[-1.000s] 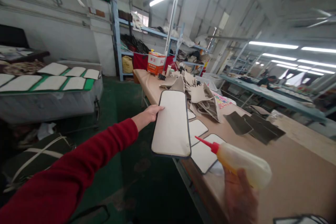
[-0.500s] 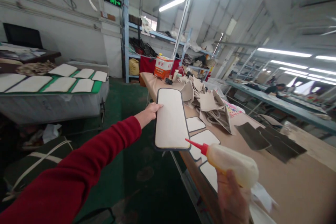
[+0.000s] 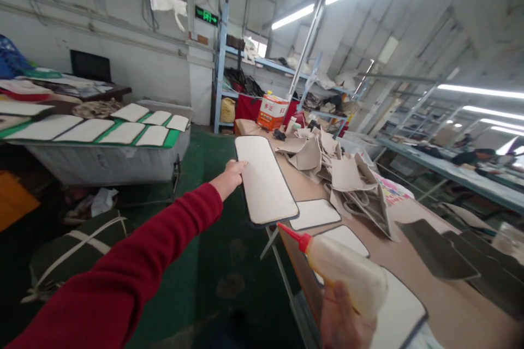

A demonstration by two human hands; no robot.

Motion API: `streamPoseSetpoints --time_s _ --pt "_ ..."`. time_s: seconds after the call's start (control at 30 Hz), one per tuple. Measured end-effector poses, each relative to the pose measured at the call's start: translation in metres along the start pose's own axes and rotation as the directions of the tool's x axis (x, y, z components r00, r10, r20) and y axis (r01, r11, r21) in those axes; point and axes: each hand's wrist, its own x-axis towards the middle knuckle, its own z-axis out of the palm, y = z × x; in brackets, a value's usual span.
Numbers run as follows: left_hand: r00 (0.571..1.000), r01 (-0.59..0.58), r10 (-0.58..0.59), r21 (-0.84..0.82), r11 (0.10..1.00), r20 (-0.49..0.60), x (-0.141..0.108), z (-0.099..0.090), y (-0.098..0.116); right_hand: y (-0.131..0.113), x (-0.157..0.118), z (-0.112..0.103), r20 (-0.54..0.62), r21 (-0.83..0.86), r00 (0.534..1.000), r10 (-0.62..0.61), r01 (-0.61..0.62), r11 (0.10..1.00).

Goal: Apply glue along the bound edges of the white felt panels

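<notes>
My left hand (image 3: 231,177), at the end of a red sleeve, pinches the left edge of a white panel with a dark border (image 3: 266,180). The panel is held tilted in the air beside the table edge. In my right hand (image 3: 344,313) is a squeeze bottle (image 3: 347,272) of pale yellowish liquid with a red nozzle. Its tip points up and left, close to the panel's lower edge; whether they touch I cannot tell. More dark-edged white panels, one of them this panel (image 3: 315,214), lie on the table below and behind the bottle.
The brown-topped table (image 3: 393,218) bears a heap of beige fabric pieces (image 3: 347,174), dark flat pieces (image 3: 438,248) and an orange-white box (image 3: 272,113). At left, white panels lie on a green board (image 3: 170,139) over a bin. A strapped bundle (image 3: 77,245) is on the floor.
The view has turned left, showing more of the left side. The held panel has tilted, its lower end swinging right. The bottle has shifted left and slightly down, with both hands keeping their holds.
</notes>
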Motion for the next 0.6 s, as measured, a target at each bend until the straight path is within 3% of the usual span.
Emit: streamPoseSetpoints --time_s 0.13,0.2,0.4,0.6 --pt "0.999 0.021 -0.025 -0.103 0.994 -0.033 0.013 0.014 0.007 0.019 0.015 0.013 -0.154 -0.115 0.988 -0.018 0.000 0.993" --pt "0.998 0.049 -0.052 -0.141 0.989 -0.018 0.018 0.021 0.009 0.026 0.028 0.020 -0.204 -0.085 0.979 -0.013 -0.005 0.996" --pt "0.990 0.143 -0.138 -0.269 0.952 0.036 0.029 0.035 0.008 0.042 0.077 0.044 -0.226 0.229 0.974 0.010 0.043 0.972" --pt "0.990 0.141 -0.133 -0.319 0.937 0.048 0.052 0.053 -0.002 0.069 0.114 0.058 -0.224 0.210 0.975 -0.011 0.059 0.976"
